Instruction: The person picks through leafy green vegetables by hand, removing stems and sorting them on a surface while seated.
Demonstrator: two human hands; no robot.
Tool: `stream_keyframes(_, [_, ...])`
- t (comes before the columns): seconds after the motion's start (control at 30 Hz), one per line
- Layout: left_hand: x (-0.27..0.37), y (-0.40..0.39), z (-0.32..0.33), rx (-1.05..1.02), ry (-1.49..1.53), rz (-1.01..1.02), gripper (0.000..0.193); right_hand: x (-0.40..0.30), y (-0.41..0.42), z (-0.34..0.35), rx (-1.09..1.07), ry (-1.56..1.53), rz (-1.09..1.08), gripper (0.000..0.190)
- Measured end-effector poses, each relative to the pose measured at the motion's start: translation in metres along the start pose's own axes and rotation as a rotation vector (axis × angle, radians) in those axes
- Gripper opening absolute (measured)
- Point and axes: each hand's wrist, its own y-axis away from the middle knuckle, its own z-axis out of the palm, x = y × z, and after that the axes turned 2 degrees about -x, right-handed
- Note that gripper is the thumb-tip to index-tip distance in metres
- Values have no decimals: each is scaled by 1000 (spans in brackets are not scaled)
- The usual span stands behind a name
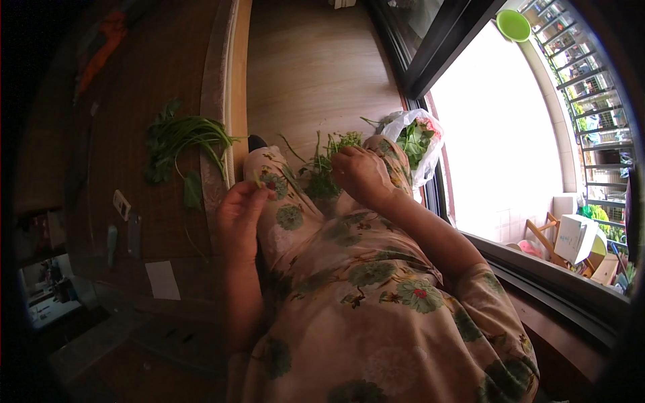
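My left hand (243, 214) is raised beside my left knee. Between its thumb and forefinger it pinches a short bit of green stem (259, 181). My right hand (360, 172) is curled in front of my right knee, its back towards me, so whatever its fingers may hold is hidden. Below and beyond it lies a loose heap of leafy green trimmings (322, 174) on the floor between my legs. To the left, a bunch of long-stemmed leafy greens (194, 130) rests on a dark wooden surface, stem ends over its edge. A white plastic bag (429, 169) of green leaves stands by my right knee.
On the dark wooden surface (166, 237) lie a sheet of white paper (163, 280), a phone-like slab (134, 237), a small pale device (122, 205) and a light green object (112, 244). A sliding-door frame (438, 55) borders the bright balcony at right, where boxes and a green basin (513, 25) stand.
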Motion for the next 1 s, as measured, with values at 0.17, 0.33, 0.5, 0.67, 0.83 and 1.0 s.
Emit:
stream_keyframes(0.17, [-23, -5, 8, -53, 210, -79, 15, -13, 7, -7, -117, -374, 161, 16])
stream_keyframes(0.33, [-31, -6, 20, 2, 380, -197, 8, -38, 12, -10, -107, -720, -28, 14])
stream_keyframes(0.5, [-39, -7, 24, 29, 300, -205, 8, -49, 13, 14, -177, -1018, 122, 14])
stream_keyframes(0.67, [-31, -4, 32, 29, 220, -153, 8, -46, 14, 21, -264, -1001, 204, 11])
stream_keyframes(0.83, [-25, 4, 35, 13, -124, 24, 16, -42, 14, 22, -329, -1134, 347, 13])
stream_keyframes(1.0, [-20, 0, 34, 64, -9, 45, 18, -39, 17, 15, -295, -1215, 426, 11])
